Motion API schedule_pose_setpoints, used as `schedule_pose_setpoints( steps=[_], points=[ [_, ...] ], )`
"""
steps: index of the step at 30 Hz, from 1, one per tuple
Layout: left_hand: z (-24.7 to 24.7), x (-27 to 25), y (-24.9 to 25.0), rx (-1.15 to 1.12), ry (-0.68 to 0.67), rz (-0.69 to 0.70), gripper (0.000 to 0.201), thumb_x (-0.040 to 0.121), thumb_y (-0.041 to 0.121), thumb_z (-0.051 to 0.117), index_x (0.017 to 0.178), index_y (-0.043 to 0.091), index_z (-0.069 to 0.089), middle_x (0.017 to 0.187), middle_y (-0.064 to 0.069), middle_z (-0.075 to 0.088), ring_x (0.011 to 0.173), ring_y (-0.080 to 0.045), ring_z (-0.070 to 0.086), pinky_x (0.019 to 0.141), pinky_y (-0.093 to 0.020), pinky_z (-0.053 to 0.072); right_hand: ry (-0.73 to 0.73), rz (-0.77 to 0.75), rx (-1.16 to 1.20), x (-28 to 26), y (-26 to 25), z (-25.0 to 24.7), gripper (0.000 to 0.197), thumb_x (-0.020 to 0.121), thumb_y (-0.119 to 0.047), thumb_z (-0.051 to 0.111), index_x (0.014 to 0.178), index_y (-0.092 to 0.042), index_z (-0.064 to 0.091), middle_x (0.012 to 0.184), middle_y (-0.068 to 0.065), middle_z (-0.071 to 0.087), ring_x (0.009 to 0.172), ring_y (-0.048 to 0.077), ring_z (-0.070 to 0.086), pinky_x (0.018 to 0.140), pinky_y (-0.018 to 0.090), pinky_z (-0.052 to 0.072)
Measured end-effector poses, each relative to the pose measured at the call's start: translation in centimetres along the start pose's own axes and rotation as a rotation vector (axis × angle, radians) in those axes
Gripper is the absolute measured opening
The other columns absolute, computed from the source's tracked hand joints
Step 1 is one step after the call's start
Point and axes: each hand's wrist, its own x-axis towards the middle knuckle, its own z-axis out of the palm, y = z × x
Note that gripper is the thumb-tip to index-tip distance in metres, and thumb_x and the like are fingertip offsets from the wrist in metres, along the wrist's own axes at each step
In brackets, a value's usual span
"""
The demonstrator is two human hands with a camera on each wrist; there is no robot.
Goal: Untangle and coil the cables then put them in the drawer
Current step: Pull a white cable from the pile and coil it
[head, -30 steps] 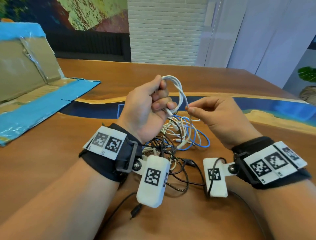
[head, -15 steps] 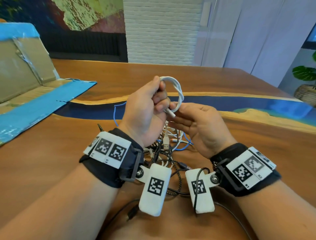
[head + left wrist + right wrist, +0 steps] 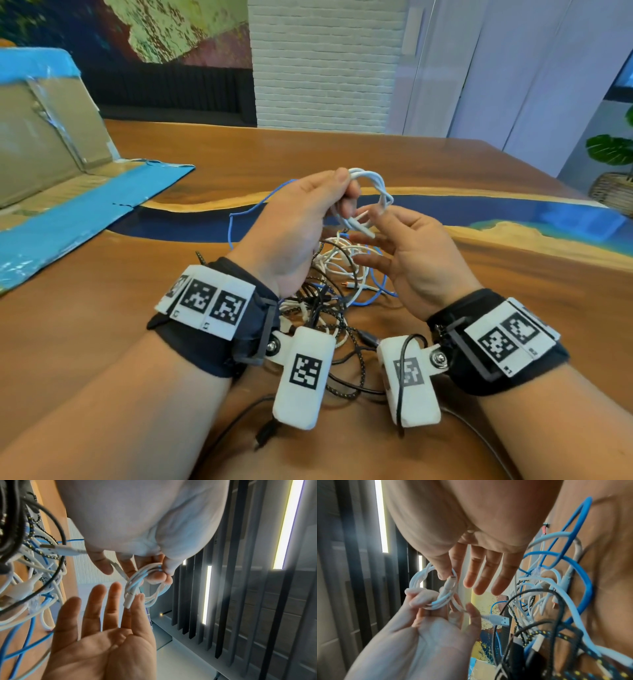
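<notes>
Black, braided, blue and white leads lay in a loose tangled heap of cables (image 3: 329, 308) on the brown wooden table (image 3: 102, 325), nearest the person and partly under both wrists. By the look of that heap, most of the job was left: several cables remained knotted together and uncoiled, one thin blue cable (image 3: 236, 219) trailing out to the far left of the pile. No drawer could be made out in any view, so nothing appeared to have been stowed.

Just beyond the heap, raised above it, the small white coiled cable (image 3: 368, 195) seemed nearly finished, its turns gathered into a compact loop. The left hand (image 3: 291, 233) held it, thumb and curled fingers pinching the bundled turns on the loop's left side; the left wrist view showed the strands pressed between thumb and fingertip. The white plug end (image 3: 128, 601) of that cable hung free from the loop's near side.

On the right, the right hand (image 3: 411, 260) was spread open, palm up, fingers nearly straight and gripping nothing. Its index fingertip (image 3: 141, 597) touched or lay just beside the plug, seemingly about to tuck it in.

Farther off on the left, a flattened cardboard box edged with blue tape (image 3: 68, 192) lay on the table.
</notes>
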Motion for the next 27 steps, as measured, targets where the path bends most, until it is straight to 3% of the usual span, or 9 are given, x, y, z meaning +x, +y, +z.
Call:
schedule_pose_setpoints(
  steps=[5,10,12,14,16,19,23,25,27],
  points=[
    [-1.2,0.4,0.2,-0.008,-0.050,0.018,0.028,0.098,0.042,0.053,0.085,0.019,0.064,0.071,0.006,0.058,0.072,-0.011,0.050,0.077,-0.042,0.034,-0.204,0.047,0.203,-0.5,-1.3,-0.2,0.021,0.096,-0.026,0.054,0.088,-0.009,0.065,0.095,0.009,0.064,0.099,0.024,0.058,0.078,0.041,0.055],
    [-1.5,0.3,0.3,-0.110,-0.095,-0.009,0.026,0.089,0.041,0.056,0.083,0.017,0.065,0.066,0.006,0.059,0.059,-0.008,0.045,0.057,-0.027,0.029,-0.466,0.104,0.410,-1.0,-2.5,-0.6,0.038,0.103,-0.034,0.044,0.072,-0.015,0.054,0.119,0.018,0.041,0.118,0.028,0.046,0.089,0.050,0.050],
    [-1.6,0.4,0.1,-0.124,-0.102,-0.019,0.024,0.094,0.037,0.056,0.085,0.017,0.065,0.066,0.007,0.058,0.057,-0.010,0.036,0.055,-0.031,0.018,-0.425,0.094,0.337,-0.9,-2.1,-0.5,0.029,0.096,-0.035,0.056,0.075,-0.015,0.056,0.113,0.018,0.049,0.114,0.028,0.051,0.087,0.048,0.051],
    [-1.8,0.6,-0.1,-0.113,-0.070,-0.037,0.024,0.101,0.032,0.052,0.087,0.015,0.064,0.067,0.006,0.057,0.056,-0.010,0.033,0.053,-0.031,0.014,-0.308,0.041,0.189,-0.7,-1.7,-0.2,0.013,0.089,-0.024,0.068,0.083,-0.014,0.062,0.105,0.017,0.052,0.106,0.029,0.049,0.077,0.039,0.053],
    [-2.0,0.7,-0.1,-0.089,-0.030,-0.039,0.026,0.105,0.028,0.050,0.089,0.014,0.065,0.069,0.005,0.058,0.055,-0.010,0.036,0.048,-0.025,0.020,-0.186,0.016,0.102,-0.3,-1.5,-0.2,0.004,0.087,-0.017,0.070,0.087,-0.013,0.069,0.091,0.011,0.056,0.093,0.026,0.050,0.066,0.031,0.051],
    [-2.0,0.8,-0.3,-0.067,0.012,-0.052,0.027,0.107,0.026,0.050,0.091,0.012,0.066,0.072,0.002,0.060,0.059,-0.011,0.046,0.049,-0.020,0.036,-0.014,0.027,0.073,0.2,-1.3,-0.5,0.015,0.091,-0.005,0.066,0.101,-0.010,0.076,0.081,0.003,0.063,0.073,0.017,0.055,0.056,0.028,0.050],
    [-2.1,1.1,-1.0,-0.047,0.069,-0.059,0.028,0.107,0.025,0.052,0.090,0.009,0.069,0.074,-0.001,0.062,0.063,-0.013,0.054,0.056,-0.021,0.047,0.080,0.002,0.036,0.3,-0.9,0.0,0.016,0.094,-0.001,0.065,0.103,-0.010,0.076,0.087,0.010,0.071,0.073,0.022,0.065,0.062,0.030,0.057],
    [-2.1,1.2,-1.3,-0.037,0.102,-0.056,0.029,0.107,0.024,0.053,0.089,0.009,0.070,0.073,-0.001,0.063,0.063,-0.013,0.056,0.058,-0.021,0.051,0.100,0.017,0.067,0.4,-1.3,-0.1,0.017,0.095,0.000,0.063,0.101,-0.010,0.074,0.080,0.008,0.073,0.070,0.023,0.065,0.065,0.032,0.059],
    [-1.8,1.1,-1.4,-0.017,0.119,-0.051,0.029,0.107,0.024,0.053,0.088,0.009,0.070,0.072,0.000,0.063,0.063,-0.012,0.057,0.059,-0.022,0.052,0.107,0.044,0.107,0.5,-1.7,-0.4,0.020,0.097,0.003,0.056,0.101,-0.011,0.070,0.067,0.005,0.063,0.057,0.022,0.058,0.058,0.032,0.058]
  ],
)
